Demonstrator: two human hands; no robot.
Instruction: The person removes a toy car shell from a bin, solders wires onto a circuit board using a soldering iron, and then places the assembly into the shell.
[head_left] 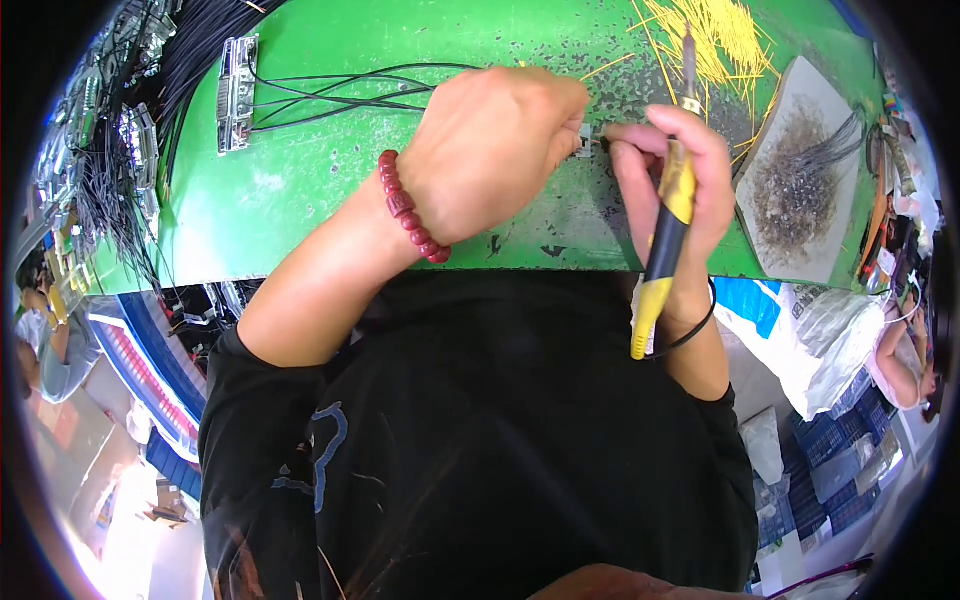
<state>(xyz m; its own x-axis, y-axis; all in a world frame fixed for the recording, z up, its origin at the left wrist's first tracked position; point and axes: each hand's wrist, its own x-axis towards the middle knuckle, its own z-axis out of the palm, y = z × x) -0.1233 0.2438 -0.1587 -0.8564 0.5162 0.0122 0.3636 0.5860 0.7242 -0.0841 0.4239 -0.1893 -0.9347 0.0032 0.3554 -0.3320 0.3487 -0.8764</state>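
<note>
My left hand (495, 145), with a red bead bracelet at the wrist, is closed. At its fingertips is a small silvery part (586, 140), its far side hidden by the fingers. Several thin black wires (345, 97) run from a clear and silver block (237, 95) on the left to behind this hand. My right hand (690, 170) is closed around a yellow and black soldering iron (668, 240), its tip pointing away from me. The forefinger and thumb of that hand reach toward the silvery part; whether they touch it I cannot tell.
A loose pile of thin yellow wires (715, 40) lies at the far right of the green table (330, 210). Beside it, a pale pad (810, 245) holds dark residue and fine dark strands. Bundled black wires and clear blocks (95, 160) crowd the left edge. Other people sit at both sides.
</note>
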